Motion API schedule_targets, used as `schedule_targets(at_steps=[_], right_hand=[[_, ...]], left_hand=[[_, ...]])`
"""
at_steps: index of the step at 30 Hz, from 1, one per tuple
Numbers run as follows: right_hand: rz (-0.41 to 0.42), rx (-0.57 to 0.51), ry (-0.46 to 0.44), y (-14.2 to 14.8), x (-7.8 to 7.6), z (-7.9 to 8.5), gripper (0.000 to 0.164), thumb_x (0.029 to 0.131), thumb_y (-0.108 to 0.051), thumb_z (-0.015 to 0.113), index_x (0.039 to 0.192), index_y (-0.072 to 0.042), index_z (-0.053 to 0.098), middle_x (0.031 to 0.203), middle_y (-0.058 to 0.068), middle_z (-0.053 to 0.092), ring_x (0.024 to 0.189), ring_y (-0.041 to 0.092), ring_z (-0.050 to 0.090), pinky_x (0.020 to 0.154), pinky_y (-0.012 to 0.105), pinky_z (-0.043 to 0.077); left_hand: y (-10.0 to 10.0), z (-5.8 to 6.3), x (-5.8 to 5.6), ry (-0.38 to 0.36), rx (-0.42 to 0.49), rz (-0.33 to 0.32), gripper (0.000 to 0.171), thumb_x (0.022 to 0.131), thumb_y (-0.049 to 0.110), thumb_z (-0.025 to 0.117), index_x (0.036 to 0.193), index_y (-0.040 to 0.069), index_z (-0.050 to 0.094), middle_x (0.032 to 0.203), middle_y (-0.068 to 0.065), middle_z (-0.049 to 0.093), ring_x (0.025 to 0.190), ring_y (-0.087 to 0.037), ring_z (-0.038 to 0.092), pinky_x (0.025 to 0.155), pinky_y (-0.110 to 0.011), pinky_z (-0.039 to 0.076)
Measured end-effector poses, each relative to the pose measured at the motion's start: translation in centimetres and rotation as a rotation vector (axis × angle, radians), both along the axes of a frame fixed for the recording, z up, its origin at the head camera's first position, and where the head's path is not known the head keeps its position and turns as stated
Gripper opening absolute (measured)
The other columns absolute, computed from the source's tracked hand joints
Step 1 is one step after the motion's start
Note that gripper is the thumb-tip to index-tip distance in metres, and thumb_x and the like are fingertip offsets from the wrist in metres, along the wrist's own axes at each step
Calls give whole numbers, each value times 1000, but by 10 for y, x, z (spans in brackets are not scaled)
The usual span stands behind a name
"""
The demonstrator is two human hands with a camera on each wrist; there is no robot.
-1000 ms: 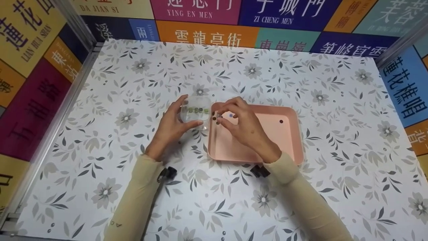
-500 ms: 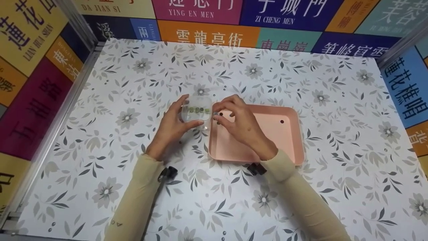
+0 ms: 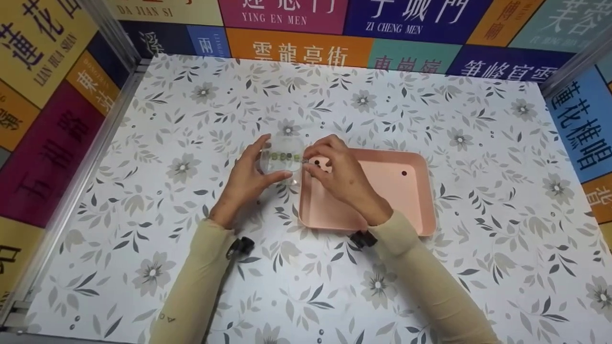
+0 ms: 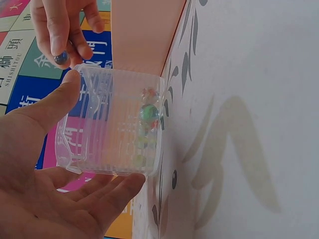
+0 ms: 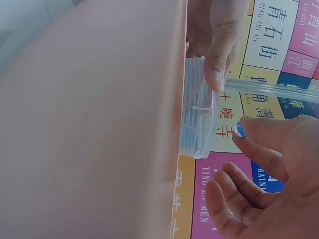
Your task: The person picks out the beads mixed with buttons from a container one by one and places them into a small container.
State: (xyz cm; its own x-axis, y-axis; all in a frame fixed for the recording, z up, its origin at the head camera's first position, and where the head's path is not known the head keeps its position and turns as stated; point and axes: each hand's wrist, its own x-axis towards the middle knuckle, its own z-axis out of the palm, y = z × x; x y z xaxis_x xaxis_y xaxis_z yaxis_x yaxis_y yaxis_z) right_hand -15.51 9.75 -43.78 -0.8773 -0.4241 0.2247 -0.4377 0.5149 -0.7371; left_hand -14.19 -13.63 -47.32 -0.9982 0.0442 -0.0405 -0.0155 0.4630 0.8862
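Note:
My left hand (image 3: 246,174) holds a clear ribbed plastic box (image 4: 107,124) between thumb and fingers, just left of the pink tray. Along the box's bottom lie several green and reddish marbles (image 4: 149,113). Between thumb and forefinger, my right hand (image 3: 346,174) pinches a blue marble (image 5: 239,130) beside the box's rim, above the tray's left end. In the left wrist view this marble looks dark and sits outside the box, close to my left thumb. The pink tray (image 3: 401,205) has small dark round pieces in it, some partly hidden by my right fingers.
One dark round piece (image 3: 404,173) lies alone near the tray's right end. The tray's raised wall (image 5: 99,124) fills much of the right wrist view. A flower-patterned tabletop (image 3: 205,119) lies beneath everything, with colourful lettered panels (image 3: 299,48) behind.
My right hand has moved left from over the tray to the box's rim, carrying the marble. The left hand and box stay nearly still. Dark pieces near the tray's left end have shifted.

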Motion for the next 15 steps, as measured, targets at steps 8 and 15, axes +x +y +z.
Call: schedule_targets(at_steps=[8,15], right_hand=[[4,22,9,-5,-2,-3,16,99,-24,73,111,-14,77,122,4,62,112,19,63,89,35,54],[2,34,8,-8,-3,-5,15,99,-23,73,109,-13,77,121,6,61,109,21,65,87,35,55]], left_hand=[[0,0,0,-6,-16,6,105,80,39,92,164,19,32,160,-14,46,147,-34,48,121,-44,42],[0,-1,-1,4,-4,-5,106,80,39,92,164,19,31,160,-15,46,146,-33,50,119,-44,44]])
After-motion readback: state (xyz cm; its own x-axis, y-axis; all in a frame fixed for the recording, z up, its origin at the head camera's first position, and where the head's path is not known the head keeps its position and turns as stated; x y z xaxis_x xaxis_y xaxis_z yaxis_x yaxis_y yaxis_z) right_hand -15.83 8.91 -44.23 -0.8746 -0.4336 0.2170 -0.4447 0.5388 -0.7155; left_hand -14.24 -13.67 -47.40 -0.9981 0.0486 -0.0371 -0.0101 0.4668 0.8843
